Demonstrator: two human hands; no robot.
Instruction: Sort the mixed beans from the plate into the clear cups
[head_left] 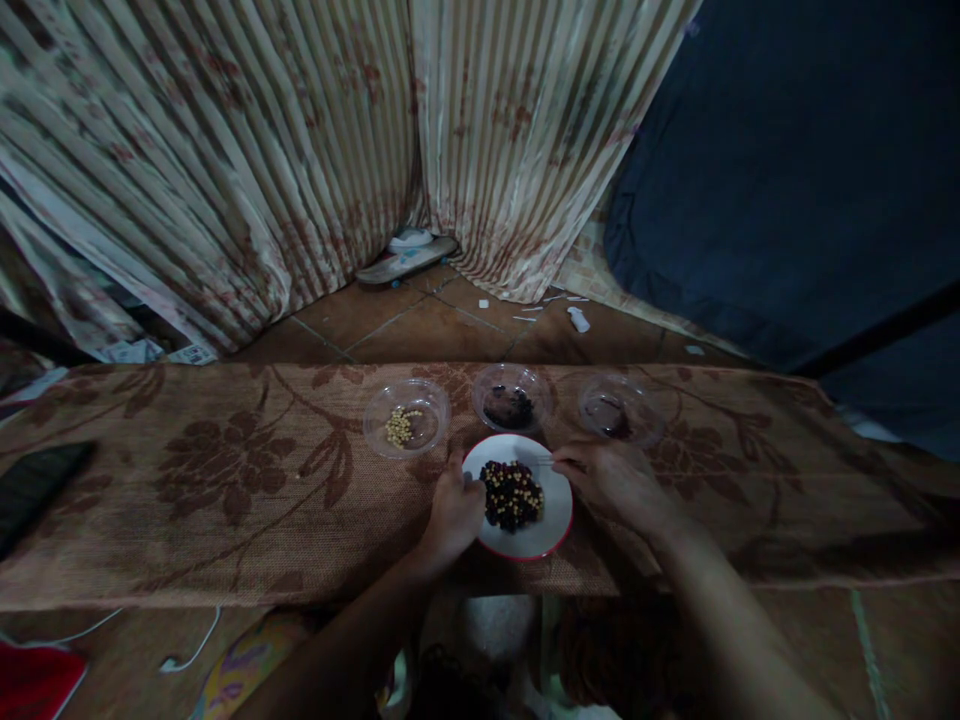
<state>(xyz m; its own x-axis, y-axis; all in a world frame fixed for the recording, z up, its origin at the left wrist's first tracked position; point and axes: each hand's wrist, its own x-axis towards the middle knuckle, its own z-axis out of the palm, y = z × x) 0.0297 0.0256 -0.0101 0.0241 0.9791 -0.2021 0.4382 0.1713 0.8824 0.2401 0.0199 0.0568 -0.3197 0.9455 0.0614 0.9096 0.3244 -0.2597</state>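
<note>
The plate [557, 508], lying on the table [300, 520], looked light, stiff and slick, best taken by its rim, where the left hand [452, 515] pinched its left edge, while the right hand [619, 485] pinched a fork [543, 460] near the loose mix [511, 495].

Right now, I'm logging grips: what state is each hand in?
Left hand: closed, holding the plate by its left edge.
Right hand: closed, holding a fork.
</note>
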